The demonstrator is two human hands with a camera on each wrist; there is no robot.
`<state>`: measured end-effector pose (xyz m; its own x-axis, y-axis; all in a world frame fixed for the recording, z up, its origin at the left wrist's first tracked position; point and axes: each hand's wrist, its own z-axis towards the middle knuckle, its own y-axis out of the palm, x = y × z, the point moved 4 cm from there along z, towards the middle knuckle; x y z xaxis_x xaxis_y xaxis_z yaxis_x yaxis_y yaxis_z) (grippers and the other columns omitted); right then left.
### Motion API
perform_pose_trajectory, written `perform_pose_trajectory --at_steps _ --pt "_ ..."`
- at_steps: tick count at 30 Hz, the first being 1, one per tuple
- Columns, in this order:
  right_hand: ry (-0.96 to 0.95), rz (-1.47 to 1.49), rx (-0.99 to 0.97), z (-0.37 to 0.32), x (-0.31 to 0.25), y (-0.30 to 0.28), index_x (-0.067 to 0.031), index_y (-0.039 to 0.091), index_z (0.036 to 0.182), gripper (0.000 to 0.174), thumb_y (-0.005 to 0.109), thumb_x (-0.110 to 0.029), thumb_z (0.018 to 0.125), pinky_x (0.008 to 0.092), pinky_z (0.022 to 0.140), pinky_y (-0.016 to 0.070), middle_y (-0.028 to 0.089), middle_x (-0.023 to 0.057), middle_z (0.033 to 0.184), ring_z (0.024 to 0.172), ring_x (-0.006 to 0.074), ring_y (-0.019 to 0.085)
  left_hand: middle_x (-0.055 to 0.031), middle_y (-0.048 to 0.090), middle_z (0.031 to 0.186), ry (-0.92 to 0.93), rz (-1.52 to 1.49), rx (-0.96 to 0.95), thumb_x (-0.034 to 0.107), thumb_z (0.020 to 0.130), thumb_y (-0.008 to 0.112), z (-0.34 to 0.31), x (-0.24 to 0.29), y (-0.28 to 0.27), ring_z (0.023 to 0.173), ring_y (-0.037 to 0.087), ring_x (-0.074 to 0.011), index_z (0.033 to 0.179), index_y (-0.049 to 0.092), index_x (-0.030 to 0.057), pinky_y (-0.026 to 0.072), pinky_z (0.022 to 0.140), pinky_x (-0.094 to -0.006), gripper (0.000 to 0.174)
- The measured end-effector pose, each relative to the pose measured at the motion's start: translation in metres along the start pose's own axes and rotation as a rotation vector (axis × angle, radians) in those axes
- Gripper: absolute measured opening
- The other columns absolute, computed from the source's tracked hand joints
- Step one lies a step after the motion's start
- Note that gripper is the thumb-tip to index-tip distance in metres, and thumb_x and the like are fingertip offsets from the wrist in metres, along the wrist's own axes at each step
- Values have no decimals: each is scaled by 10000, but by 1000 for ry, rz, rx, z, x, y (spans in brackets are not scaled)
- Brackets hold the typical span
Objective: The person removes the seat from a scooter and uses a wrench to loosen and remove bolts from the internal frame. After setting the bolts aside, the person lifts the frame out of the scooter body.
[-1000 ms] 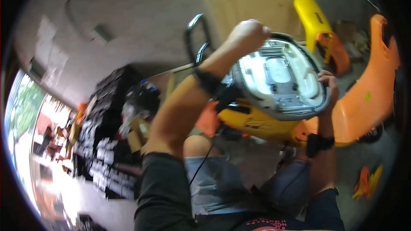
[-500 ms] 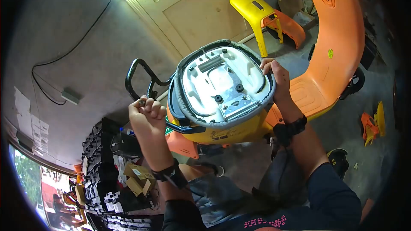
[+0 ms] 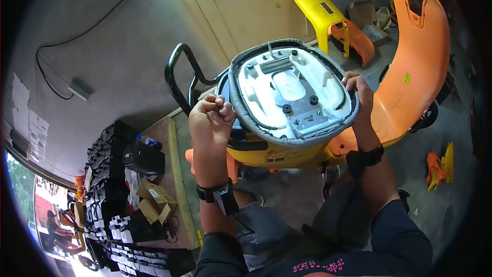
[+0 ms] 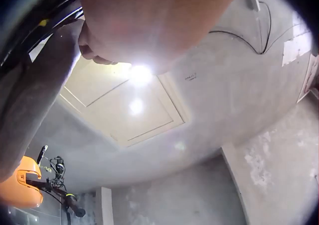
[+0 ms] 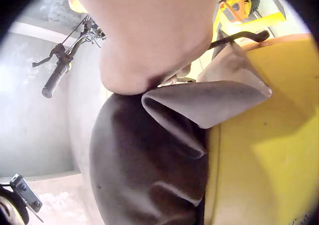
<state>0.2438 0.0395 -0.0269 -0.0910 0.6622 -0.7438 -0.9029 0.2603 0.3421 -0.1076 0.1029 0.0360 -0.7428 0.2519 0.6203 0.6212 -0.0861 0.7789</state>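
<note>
A scooter seat stands tipped up, its white underside with metal brackets and black rubber stops facing me. A grey cover wraps its rim. My right hand grips the seat's right edge, fingers over the rim. In the right wrist view, the loose cover folds below that hand, beside the yellow body. My left hand is at the seat's left edge, fingers curled, with a small dark piece between the fingertips; what it is, I cannot tell. The left wrist view hides those fingertips.
A black grab rail rises behind the left hand. The orange scooter front stands at right. Yellow and orange body panels lie near the door. Black boxes and an opened carton fill the left side.
My left hand swung from over the seat's upper left edge down and away to the left, then came back toward the seat. The right hand keeps its hold on the rim.
</note>
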Motion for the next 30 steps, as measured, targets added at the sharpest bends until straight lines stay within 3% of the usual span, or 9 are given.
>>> perform_pose_trajectory --at_steps 5,9,11,12,13,16,20,24,30 --pt "21 -2 14 1 2 -2 -26 554 793 424 363 -275 1078 324 948 385 574 134 1006 958 185 512 -46 460 825 -5 20 70 54 854 449 -1 1 1 692 434 -150 904 449 84 348 584 -278 58" --pt "9 81 5 1 6 -3 -21 552 792 425 366 -278 1075 323 959 379 579 144 1004 983 194 512 2 458 720 49 310 71 127 920 474 -8 5 5 604 414 -108 833 488 102 312 510 -242 92" --pt "1 38 17 1 5 -4 -17 555 796 428 366 -281 1074 320 958 380 583 148 1005 984 195 515 55 453 657 -95 891 -106 338 1000 538 -15 4 2 556 444 -103 806 533 106 326 514 -236 303" --pt "-6 -6 19 0 2 -3 -14 559 799 428 368 -282 1074 316 952 384 583 148 1005 976 194 518 -26 492 575 57 1219 -96 484 1011 545 -22 -1 8 529 499 -161 722 557 23 378 523 -301 544" --pt "-11 16 6 1 3 -3 -16 563 802 426 372 -284 1073 313 947 387 585 145 1009 967 190 520 -26 492 575 51 1219 -106 484 1011 545 -26 -7 12 529 499 -161 722 557 23 378 523 -301 544" --pt "13 9 17 0 2 -3 -23 566 810 422 374 -289 1074 306 929 393 586 131 1015 967 174 518 -257 547 651 156 1711 -14 542 1002 527 -37 -14 25 602 579 -330 714 574 -102 456 649 -458 707" --pt "-3 -20 10 -1 1 -2 -21 564 789 446 365 -292 1082 310 925 400 593 120 1018 952 173 522 -272 608 699 32 1746 -75 553 974 563 -36 -17 31 665 628 -339 760 628 -110 483 677 -437 700" --pt "15 18 29 -2 1 -1 -20 565 794 438 365 -281 1083 311 937 389 588 132 1008 966 174 518 -246 651 724 84 1652 -46 451 965 602 -43 -19 37 696 652 -330 851 651 -119 498 697 -419 583" --pt "-7 -14 46 -3 -2 2 -24 561 784 446 375 -304 1078 311 930 389 585 128 997 953 174 517 -229 626 685 161 1676 4 390 951 604 -38 -21 29 659 634 -317 782 623 -92 488 671 -425 511"
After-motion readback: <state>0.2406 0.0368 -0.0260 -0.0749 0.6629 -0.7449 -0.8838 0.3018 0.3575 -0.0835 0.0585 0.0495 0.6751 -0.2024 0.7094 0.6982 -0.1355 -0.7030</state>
